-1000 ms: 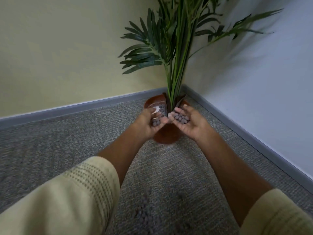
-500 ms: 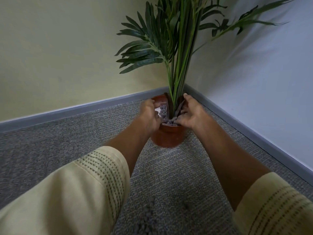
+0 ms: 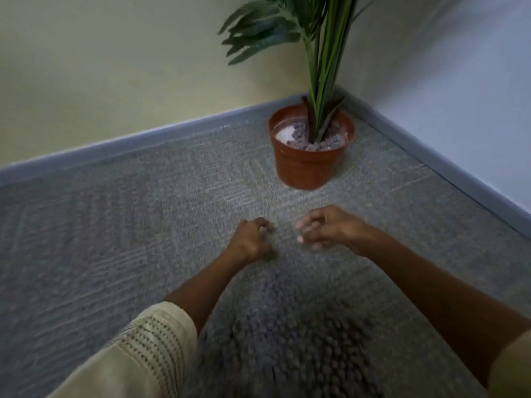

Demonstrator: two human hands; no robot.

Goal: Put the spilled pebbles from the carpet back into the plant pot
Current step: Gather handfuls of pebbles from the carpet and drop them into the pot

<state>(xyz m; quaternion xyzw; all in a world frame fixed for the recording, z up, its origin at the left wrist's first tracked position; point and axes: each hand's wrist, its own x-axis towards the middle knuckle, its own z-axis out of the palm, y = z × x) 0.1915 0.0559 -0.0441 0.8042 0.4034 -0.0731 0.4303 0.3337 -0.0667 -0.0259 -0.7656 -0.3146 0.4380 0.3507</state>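
A terracotta plant pot (image 3: 304,168) stands in the room's corner with a green palm-like plant (image 3: 324,67) in it. Grey pebbles in the pot (image 3: 316,140) partly cover a white filling. A wide patch of spilled grey pebbles (image 3: 290,334) lies on the carpet between my forearms, blurred by motion. My left hand (image 3: 251,239) hovers over the carpet with its fingers curled in; nothing shows in it. My right hand (image 3: 327,228) is beside it, palm down, fingers loosely bent and apart, holding nothing. Both hands are short of the pot.
Grey carpet (image 3: 115,225) covers the floor. A grey skirting board (image 3: 143,136) runs along a cream wall on the left and a pale blue wall (image 3: 459,81) on the right, meeting behind the pot. Cream sleeves fill the lower corners.
Both hands tipped their pebbles into the pot, then drew back toward me and down over the carpet. The view has tilted down, showing the spilled pile.
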